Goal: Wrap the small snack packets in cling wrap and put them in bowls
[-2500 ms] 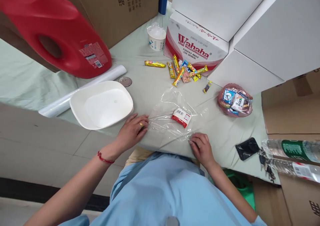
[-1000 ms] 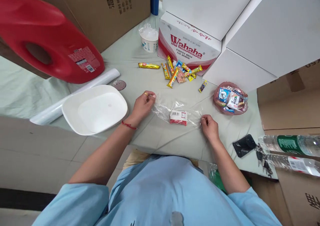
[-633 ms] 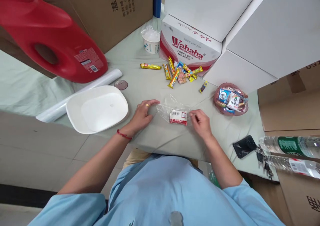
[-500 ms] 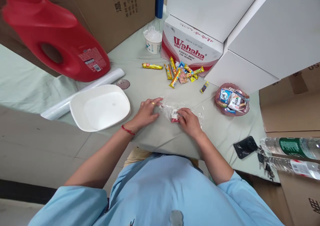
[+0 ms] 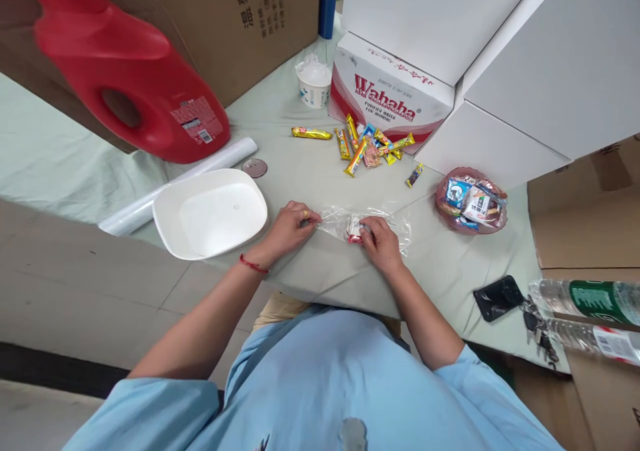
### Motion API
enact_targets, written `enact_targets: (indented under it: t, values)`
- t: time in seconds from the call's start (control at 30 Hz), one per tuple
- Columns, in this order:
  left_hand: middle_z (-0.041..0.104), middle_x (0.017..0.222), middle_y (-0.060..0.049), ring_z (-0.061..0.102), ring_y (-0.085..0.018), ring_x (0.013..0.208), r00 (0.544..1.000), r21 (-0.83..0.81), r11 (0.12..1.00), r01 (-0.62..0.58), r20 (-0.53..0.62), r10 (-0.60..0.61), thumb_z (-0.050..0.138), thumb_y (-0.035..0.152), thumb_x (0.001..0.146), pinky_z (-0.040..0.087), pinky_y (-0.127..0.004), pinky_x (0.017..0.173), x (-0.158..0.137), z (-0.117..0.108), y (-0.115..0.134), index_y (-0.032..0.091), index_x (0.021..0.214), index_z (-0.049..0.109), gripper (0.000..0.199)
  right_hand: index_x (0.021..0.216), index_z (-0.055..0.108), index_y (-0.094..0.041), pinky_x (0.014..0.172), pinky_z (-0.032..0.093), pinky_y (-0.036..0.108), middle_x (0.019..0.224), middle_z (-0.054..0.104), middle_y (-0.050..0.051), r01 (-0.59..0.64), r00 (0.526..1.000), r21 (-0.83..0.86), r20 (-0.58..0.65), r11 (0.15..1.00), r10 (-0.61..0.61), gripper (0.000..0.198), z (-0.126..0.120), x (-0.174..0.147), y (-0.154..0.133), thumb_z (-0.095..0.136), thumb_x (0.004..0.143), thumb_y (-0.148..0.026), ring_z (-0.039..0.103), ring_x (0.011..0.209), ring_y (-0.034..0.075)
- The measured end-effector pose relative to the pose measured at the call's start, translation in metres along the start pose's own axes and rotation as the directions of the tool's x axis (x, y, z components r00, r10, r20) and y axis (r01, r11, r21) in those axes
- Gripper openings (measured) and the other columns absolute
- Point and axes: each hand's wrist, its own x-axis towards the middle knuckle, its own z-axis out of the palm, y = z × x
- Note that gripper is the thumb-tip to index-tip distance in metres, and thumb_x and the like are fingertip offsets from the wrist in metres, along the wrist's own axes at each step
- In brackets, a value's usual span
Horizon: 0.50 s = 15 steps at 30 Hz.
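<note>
A sheet of clear plastic film (image 5: 332,223) lies on the cloth-covered table in front of me, apparently a bag or wrap. On or in it sits a small red-and-white packet (image 5: 355,230) with a barcode label. My left hand (image 5: 293,227) pinches the film's left edge between thumb and fingers. The fingers of my right hand (image 5: 383,243) close on the packet from its right side, with some film around it. Just left of my left hand stands a white oval basin (image 5: 210,214).
Yellow snack packets (image 5: 356,156) lie before a Wahaba-style water carton (image 5: 390,98). A pink bowl of snacks (image 5: 440,211) stands right. A phone (image 5: 497,298), keys (image 5: 537,324) and bottles (image 5: 595,298) lie lower right. A red jug (image 5: 155,84), film roll (image 5: 240,150) and paper cup (image 5: 314,91) are behind.
My left hand has drawn its fingers together on the film's left edge and moved slightly down. My right hand stays at the packet. The whole view has shifted a little.
</note>
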Motion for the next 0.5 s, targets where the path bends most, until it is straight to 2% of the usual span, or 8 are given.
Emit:
enact_targets:
  t: [0.1, 0.17, 0.23, 0.33, 0.4, 0.5]
  values:
    - [0.071, 0.097, -0.007, 0.061, -0.026, 0.105, 0.995, 0.005, 1.0, -0.011, -0.097, 0.011, 0.053, 0.021, 0.087, 0.05, -0.048, 0.103, -0.013, 0.002, -0.002, 0.024, 0.091, 0.08, 0.027, 0.124, 0.072, -0.025, 0.094, 0.059, 0.039, 0.127, 0.072, 0.011, 0.014, 0.999, -0.002, -0.044, 1.0, -0.014, 0.029, 0.004, -0.004, -0.001, 0.052, 0.106, -0.035, 0.071, 0.114, 0.025]
    - [0.069, 0.103, -0.007, 0.06, -0.027, 0.11, 0.988, 0.014, 1.0, -0.003, -0.154, 0.005, 0.053, 0.019, 0.085, 0.049, -0.05, 0.107, -0.017, 0.003, -0.002, 0.024, 0.094, 0.08, 0.029, 0.124, 0.072, -0.025, 0.096, 0.059, 0.039, 0.127, 0.072, 0.011, 0.017, 0.997, -0.01, -0.069, 1.0, -0.017, 0.028, 0.006, -0.005, -0.001, 0.052, 0.107, -0.035, 0.07, 0.115, 0.025]
    - [0.068, 0.114, -0.008, 0.056, -0.029, 0.125, 0.987, 0.027, 0.999, -0.029, -0.155, 0.033, 0.056, 0.022, 0.087, 0.045, -0.053, 0.114, -0.018, 0.004, 0.001, 0.025, 0.107, 0.08, 0.032, 0.124, 0.072, -0.026, 0.098, 0.058, 0.04, 0.126, 0.072, 0.011, 0.014, 0.996, -0.022, -0.086, 1.0, -0.016, 0.028, 0.008, -0.006, -0.002, 0.051, 0.107, -0.035, 0.07, 0.116, 0.025]
    - [0.063, 0.142, -0.009, 0.036, -0.036, 0.154, 0.994, 0.053, 0.997, -0.048, -0.091, 0.053, 0.068, 0.039, 0.088, 0.026, -0.063, 0.129, -0.013, 0.008, 0.01, 0.027, 0.121, 0.077, 0.036, 0.124, 0.072, -0.025, 0.097, 0.058, 0.04, 0.126, 0.072, 0.011, 0.013, 0.994, -0.047, -0.105, 0.999, -0.018, 0.029, 0.01, -0.006, -0.003, 0.051, 0.107, -0.035, 0.07, 0.116, 0.025]
    - [0.058, 0.153, -0.007, 0.022, -0.038, 0.162, 0.998, 0.057, 0.998, -0.009, -0.067, 0.013, 0.071, 0.047, 0.089, 0.013, -0.067, 0.132, -0.009, 0.01, 0.016, 0.028, 0.112, 0.078, 0.031, 0.125, 0.072, -0.024, 0.095, 0.059, 0.039, 0.125, 0.072, 0.011, 0.017, 0.993, -0.06, -0.114, 0.998, -0.023, 0.03, 0.01, -0.007, -0.003, 0.051, 0.107, -0.035, 0.07, 0.115, 0.025]
    - [0.058, 0.155, -0.005, 0.019, -0.034, 0.165, 0.998, 0.022, 0.999, 0.023, -0.06, -0.022, 0.064, 0.046, 0.096, 0.01, -0.066, 0.133, -0.008, 0.007, 0.02, 0.026, 0.093, 0.076, 0.023, 0.125, 0.073, -0.023, 0.095, 0.059, 0.039, 0.126, 0.072, 0.012, 0.019, 0.993, -0.064, -0.111, 0.998, -0.026, 0.03, 0.009, -0.007, -0.004, 0.051, 0.107, -0.035, 0.07, 0.114, 0.025]
